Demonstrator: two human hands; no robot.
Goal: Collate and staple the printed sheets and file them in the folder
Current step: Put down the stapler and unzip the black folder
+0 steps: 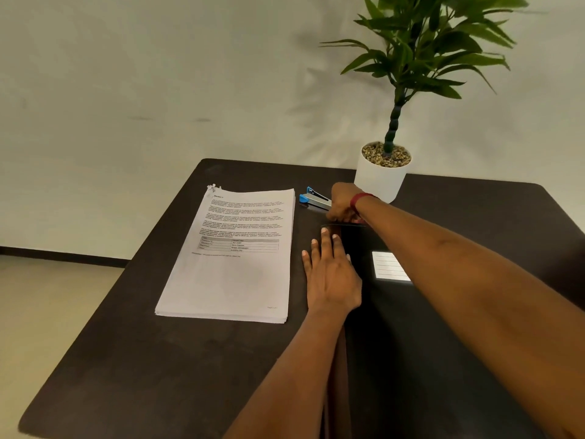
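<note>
Item: stack of printed sheets [228, 255], lying flat on the dark worktop [158, 359], left of centre; a cluster of staples or clips shows at its top-left corner, too small to tell which.

Item: blue stapler [313, 199], beyond the stack's top-right corner, near the white plant pot [380, 182].

Item: black folder [411, 312] with white label [391, 266], closed or nearly so, on the worktop right of the stack.

Item: left hand [332, 277], fingers spread wide, pressed flat on the folder's left edge, holding nothing.

Item: right hand [343, 202], red band at the wrist, fingers curled at the folder's far edge just beside the stapler; whether it pinches the cover cannot be told.

Risk, as judged: lifting the cover may nudge the stapler towards the pot, and the flat left hand, pinning the spine side, may resist the opening.
</note>
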